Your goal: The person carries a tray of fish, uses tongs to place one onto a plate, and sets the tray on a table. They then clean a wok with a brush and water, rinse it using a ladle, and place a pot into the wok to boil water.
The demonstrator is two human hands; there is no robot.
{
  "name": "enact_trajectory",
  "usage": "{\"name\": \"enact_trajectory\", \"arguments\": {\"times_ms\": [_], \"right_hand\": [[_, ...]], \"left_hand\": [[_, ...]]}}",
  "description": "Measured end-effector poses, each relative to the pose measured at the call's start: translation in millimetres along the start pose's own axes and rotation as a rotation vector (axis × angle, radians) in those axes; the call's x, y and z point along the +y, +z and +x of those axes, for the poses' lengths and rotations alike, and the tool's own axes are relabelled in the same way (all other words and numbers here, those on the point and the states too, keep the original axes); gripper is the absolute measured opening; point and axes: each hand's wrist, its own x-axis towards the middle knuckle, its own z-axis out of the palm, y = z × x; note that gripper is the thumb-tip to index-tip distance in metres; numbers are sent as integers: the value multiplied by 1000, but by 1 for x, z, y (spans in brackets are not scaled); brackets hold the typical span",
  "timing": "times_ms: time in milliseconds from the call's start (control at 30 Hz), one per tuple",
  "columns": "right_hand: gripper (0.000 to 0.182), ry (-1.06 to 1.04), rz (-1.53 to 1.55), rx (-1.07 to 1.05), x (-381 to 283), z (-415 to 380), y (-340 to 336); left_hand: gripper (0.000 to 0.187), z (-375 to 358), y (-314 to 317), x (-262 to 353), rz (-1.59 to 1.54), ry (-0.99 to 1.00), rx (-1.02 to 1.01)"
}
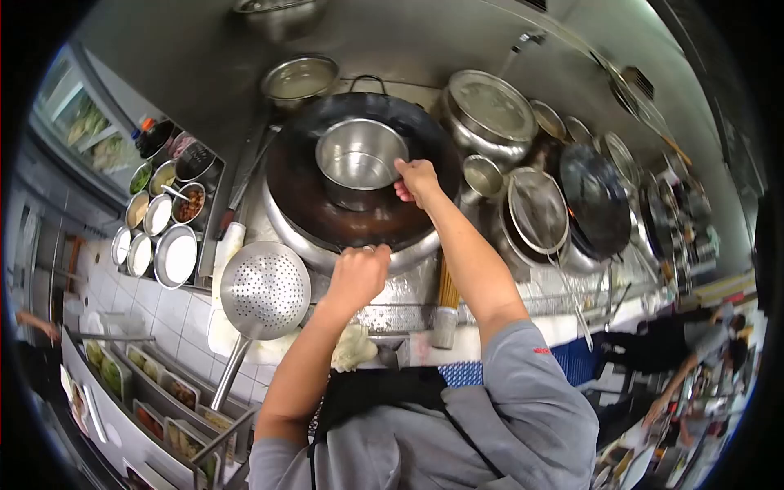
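A dark wok (pixel 286 175) rests on the round burner ring in front of me, its far loop handle sticking up at the back. My left hand (pixel 358 276) is closed at the wok's near edge, where the near handle would be; the fingers hide it. Over the middle of the wok is a round steel pot (pixel 351 155), with little or nothing visible inside. My right hand (pixel 418 181) grips the pot at its right side. A perforated strainer ladle (pixel 265 290) lies left of the wok, handle towards me.
Seasoning bowls (pixel 175 256) stand at the left. Behind the wok is a steel bowl (pixel 300 80); a lidded pot (pixel 490 110) sits back right. On the right are a mesh strainer (pixel 537 211) and a second wok (pixel 594 192). A bamboo brush (pixel 447 302) lies near me. Another person (pixel 661 343) is at far right.
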Motion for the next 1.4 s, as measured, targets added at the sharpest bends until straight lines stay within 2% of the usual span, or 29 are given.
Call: {"name": "enact_trajectory", "arguments": {"times_ms": [100, 167, 300, 367, 433, 500, 567, 600, 700, 733, 833, 900, 933, 967, 1033, 1067, 1100, 1133, 1167, 1233, 1300, 1400], "right_hand": [[57, -194, -137, 108, -8, -73, -39], [58, -345, -386, 281, 3, -124, -83], [29, -409, -783, 482, 109, -214, -171], [28, -397, -922, 465, 182, -268, -193], [36, -58, -1041, 409, 234, -319, -186], [40, 188, -966, 328, 262, -359, -165], [45, 41, -732, 449, 320, -369, -150], [42, 65, -717, 452, 340, -365, -151], [33, 135, -663, 446, 342, -367, -155], [31, 24, -585, 488, 344, -373, -153], [33, -2, -488, 487, 355, -383, -154], [29, -97, -285, 468, 379, -374, -152], [23, 46, -5, 389, 320, -380, -136], [16, -80, 74, 340, 304, -368, -129], [11, -84, 183, 274, 244, -336, -127], [14, -158, 155, 252, 211, -314, -135], [24, -229, 128, 229, 177, -292, -145], [47, -272, 78, 272, 138, -273, -154], [59, -327, 39, 271, 100, -252, -167], [56, -369, -7, 255, 56, -195, -189], [39, -279, -90, 368, 17, -153, -195], [14, -232, -189, 422, -2, -74, -213]], "left_hand": [[9, -1, 4, -3, -6, -8, -21], [8, -3, 1, 0, -12, 7, 19], [11, -5, 7, -7, 21, 27, 1], [10, -5, 7, -6, 40, 59, 2], [12, -4, 9, -7, 40, 107, 54], [11, -3, 8, -4, 43, 102, 49], [11, -4, 9, -5, 30, 99, 62], [11, -5, 9, -5, 32, 96, 58], [11, -7, 6, -2, 45, 89, 54], [11, -7, 6, -2, 53, 94, 58], [10, -6, 6, -3, 47, 92, 65], [9, -8, 9, -5, 30, 109, 96], [8, -8, 8, -4, 49, 97, 75], [8, -8, 8, -3, 41, 90, 84], [8, -8, 8, -2, 17, 95, 96], [7, -8, 9, -2, 14, 78, 82], [7, -9, 9, -1, 19, 72, 76], [7, -9, 8, -1, 25, 66, 70], [7, -8, 8, 0, 32, 58, 68], [7, -8, 6, 2, 37, 55, 66], [7, -7, 6, 3, 29, 47, 77], [7, -7, 6, 3, 23, 49, 90]]}}
